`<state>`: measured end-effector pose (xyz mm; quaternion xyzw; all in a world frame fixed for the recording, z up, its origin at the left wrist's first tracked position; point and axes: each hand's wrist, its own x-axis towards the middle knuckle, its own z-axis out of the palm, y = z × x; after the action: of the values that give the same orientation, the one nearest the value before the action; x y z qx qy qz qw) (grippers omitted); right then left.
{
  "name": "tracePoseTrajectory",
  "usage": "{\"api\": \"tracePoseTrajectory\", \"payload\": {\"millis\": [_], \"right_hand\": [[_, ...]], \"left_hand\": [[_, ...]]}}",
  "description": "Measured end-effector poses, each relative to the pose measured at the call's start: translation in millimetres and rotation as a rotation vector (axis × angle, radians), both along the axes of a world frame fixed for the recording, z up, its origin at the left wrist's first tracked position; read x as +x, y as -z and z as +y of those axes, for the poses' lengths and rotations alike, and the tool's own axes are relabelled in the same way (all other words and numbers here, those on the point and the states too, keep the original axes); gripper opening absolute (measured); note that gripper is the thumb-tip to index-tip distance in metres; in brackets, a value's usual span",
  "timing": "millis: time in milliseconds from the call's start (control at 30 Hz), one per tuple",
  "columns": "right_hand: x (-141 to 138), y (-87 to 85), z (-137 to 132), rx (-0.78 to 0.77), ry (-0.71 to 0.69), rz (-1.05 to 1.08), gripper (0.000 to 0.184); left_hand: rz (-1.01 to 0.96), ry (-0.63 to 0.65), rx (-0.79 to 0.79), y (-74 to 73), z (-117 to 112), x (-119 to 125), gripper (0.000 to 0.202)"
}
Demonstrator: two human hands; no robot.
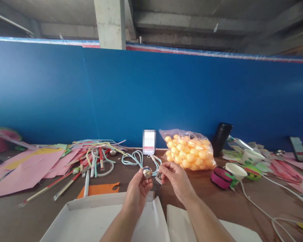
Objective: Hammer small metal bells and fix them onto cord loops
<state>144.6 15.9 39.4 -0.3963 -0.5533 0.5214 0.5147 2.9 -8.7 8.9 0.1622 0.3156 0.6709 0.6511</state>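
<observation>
My left hand (137, 190) is raised over a white cardboard box (91, 218) and pinches a small shiny silver ball (147, 172) between fingertips and thumb. My right hand (175, 178) is close beside it, fingers curled round a small metallic piece (159, 177) that I cannot make out clearly. A light blue cord (135, 159) lies looped on the brown table just behind both hands.
A clear bag of orange balls (188, 151) stands behind my right hand. Coloured straws and sticks (96, 158) and pink paper sheets (27, 166) lie left. A black cup (221, 138), pink pouch (221, 177), paper cups (236, 170), white cable (262, 208) and phone (298, 149) lie right.
</observation>
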Motion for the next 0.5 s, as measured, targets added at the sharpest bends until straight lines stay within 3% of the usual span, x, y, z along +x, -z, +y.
{"api": "tracePoseTrajectory", "payload": {"millis": [267,500], "right_hand": [[-3.0,-8.0,-9.5,-0.052,-0.012,0.112,0.026],[-6.6,-4.2,-10.2,-0.036,-0.076,0.199,0.021]], "left_hand": [[-0.092,0.04,-0.051,0.6,2.9,-2.5,0.02],[-0.102,0.053,-0.049,0.4,2.7,-3.4,0.019]]}}
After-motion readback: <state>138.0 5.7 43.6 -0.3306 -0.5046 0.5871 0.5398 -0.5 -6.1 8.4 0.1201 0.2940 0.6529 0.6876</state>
